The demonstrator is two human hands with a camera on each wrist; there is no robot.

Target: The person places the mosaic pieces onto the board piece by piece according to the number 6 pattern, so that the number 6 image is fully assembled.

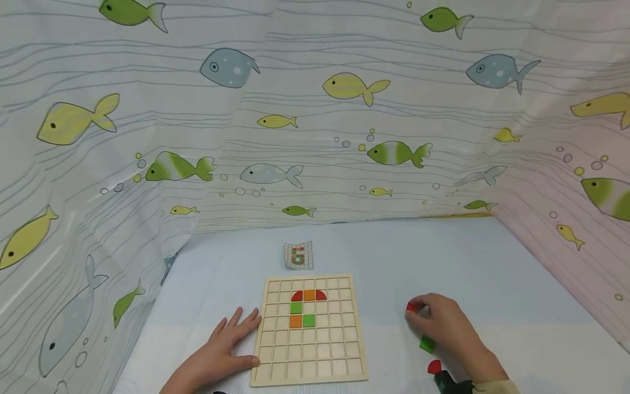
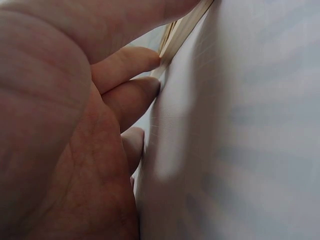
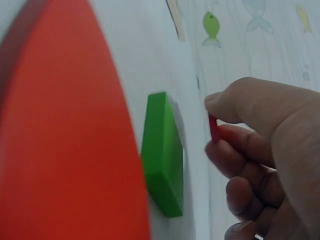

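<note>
My right hand (image 1: 445, 322) pinches a small red piece (image 1: 410, 307) between thumb and fingertips, to the right of the board; the right wrist view shows the same red piece (image 3: 214, 129) edge-on. Under that hand lies a green square block (image 1: 427, 344), and nearer the wrist a red quarter-round piece (image 1: 435, 366). My left hand (image 1: 221, 350) rests on the table with spread fingers, its fingertips touching the left edge of the wooden grid board (image 1: 315, 373). In the board's upper cells sit red rounded pieces (image 1: 321, 295), orange squares (image 1: 295, 321) and green squares (image 1: 308, 320).
Behind the board lies a small pattern card (image 1: 298, 255) printed with a grid and coloured shapes. A pale cloth covers the table (image 1: 384, 251). Fish-printed curtains (image 1: 315, 137) stand at the back and both sides. A black strap device (image 1: 450, 383) is on the right wrist.
</note>
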